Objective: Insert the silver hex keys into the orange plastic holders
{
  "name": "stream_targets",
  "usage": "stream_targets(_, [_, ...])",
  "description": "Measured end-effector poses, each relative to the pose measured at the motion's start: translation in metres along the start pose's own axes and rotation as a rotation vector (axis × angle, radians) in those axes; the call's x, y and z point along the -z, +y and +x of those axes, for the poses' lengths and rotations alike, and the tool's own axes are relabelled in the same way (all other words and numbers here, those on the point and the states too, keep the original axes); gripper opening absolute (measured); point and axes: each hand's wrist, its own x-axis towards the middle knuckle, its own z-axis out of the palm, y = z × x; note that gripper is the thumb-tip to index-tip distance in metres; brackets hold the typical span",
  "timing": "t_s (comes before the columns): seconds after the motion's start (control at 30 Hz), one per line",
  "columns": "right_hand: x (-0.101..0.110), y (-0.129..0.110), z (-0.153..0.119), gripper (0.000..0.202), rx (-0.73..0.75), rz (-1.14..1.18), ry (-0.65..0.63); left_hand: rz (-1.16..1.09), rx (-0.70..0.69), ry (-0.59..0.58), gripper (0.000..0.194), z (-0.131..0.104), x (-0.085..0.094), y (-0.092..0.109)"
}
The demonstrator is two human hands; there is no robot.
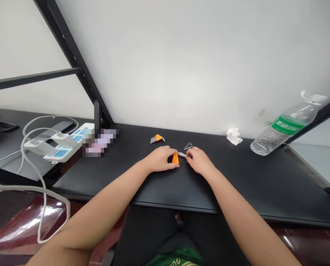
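Over the middle of the black table, my left hand (pixel 161 159) is closed on an orange hex key holder (pixel 175 159), gripped between thumb and fingers. Slim metal hex keys (pixel 181 154) reach from the holder's right side toward my right hand (pixel 196 159). My right fingertips are pinched on the ends of these keys. Just beyond my right hand, a few loose L-shaped hex keys (pixel 188 145) lie on the table. A second orange holder (pixel 159 137), filled with several hex keys, lies farther back, beyond my left hand.
A plastic water bottle (pixel 285 127) leans at the right near crumpled white tissue (pixel 234 136). At left are a white power strip (pixel 70 142) with plugs and cables, a phone (pixel 56 129) and a blurred-out item (pixel 101 143). A black metal frame (pixel 70 48) rises there. The wall stands behind.
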Motion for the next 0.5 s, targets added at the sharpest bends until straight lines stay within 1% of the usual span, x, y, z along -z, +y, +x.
stream_targets(0.13, [0.01, 0.007, -0.002, 0.014, -0.033, -0.108, 0.024, -0.024, 0.049, 0.034, 0.049, 0.0, -0.001, -0.005])
stream_targets(0.23, [0.011, 0.002, -0.004, 0.015, -0.026, -0.161, 0.033, -0.045, 0.055, 0.051, 0.047, 0.001, -0.002, -0.008])
stream_targets(0.37, [0.004, -0.009, 0.0, 0.013, -0.018, -0.101, 0.051, -0.076, 0.063, 0.066, 0.046, 0.001, -0.004, -0.011])
stream_targets(0.5, [-0.003, -0.011, 0.006, 0.018, -0.072, -0.138, 0.009, -0.097, 0.075, 0.062, 0.046, 0.001, -0.004, -0.014])
